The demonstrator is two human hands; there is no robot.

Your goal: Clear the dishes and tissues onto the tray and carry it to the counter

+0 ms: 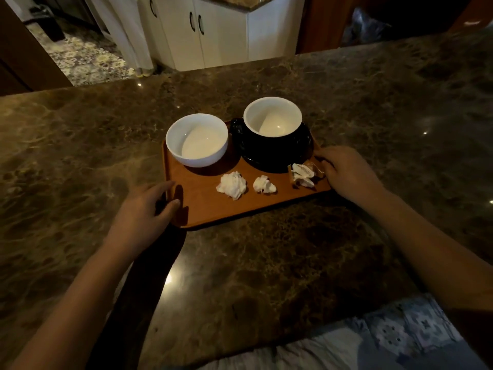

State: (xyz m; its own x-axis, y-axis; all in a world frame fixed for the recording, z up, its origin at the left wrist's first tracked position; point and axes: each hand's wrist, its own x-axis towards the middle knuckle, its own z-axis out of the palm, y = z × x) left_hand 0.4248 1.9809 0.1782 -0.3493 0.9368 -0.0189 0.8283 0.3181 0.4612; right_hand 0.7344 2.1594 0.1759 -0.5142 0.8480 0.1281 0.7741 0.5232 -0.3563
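A brown wooden tray [210, 209] lies on the dark marble counter [266, 263]. On it stand a white bowl [197, 140] at the back left and a black cup with a white inside [272, 121] on a black saucer [274, 158] at the back right. Two crumpled white tissues [231, 185] [263, 185] and a crumpled wrapper [304, 173] lie along its front half. My left hand [145, 212] holds the tray's left edge, thumb on the rim. My right hand [346, 174] grips the right edge beside the wrapper.
The counter spreads wide on every side of the tray. Beyond its far edge are white cabinets [213, 30] with dark handles, a patterned floor [80, 57] at the left, and a dark opening at the right. Patterned blue cloth [373, 337] is at the bottom right.
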